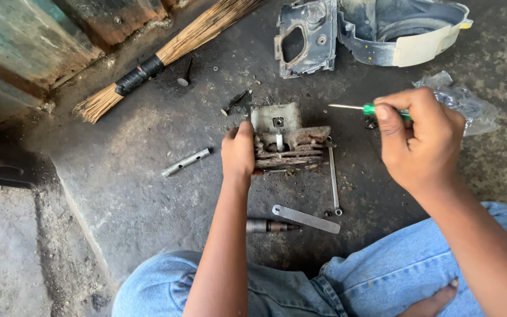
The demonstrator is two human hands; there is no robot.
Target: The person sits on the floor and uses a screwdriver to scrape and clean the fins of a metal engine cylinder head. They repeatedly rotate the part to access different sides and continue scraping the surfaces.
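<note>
Soft even daylight; sharp focus

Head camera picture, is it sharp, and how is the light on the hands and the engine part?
Head view: soft even daylight, no glare; the rusty finned metal engine part and left hand look sharp; the right hand holding the green-handled screwdriver is slightly soft; faint shadows.

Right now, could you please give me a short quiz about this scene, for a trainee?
1. True or false: the left hand rests on the rusty finned engine part.
2. What does the right hand hold? A) broom B) green-handled screwdriver C) tube socket
3. Fill in: the thin spanner lies on the ____ side of the engine part, seen from the camera.

Key: 1 true. 2 B. 3 right.
</note>
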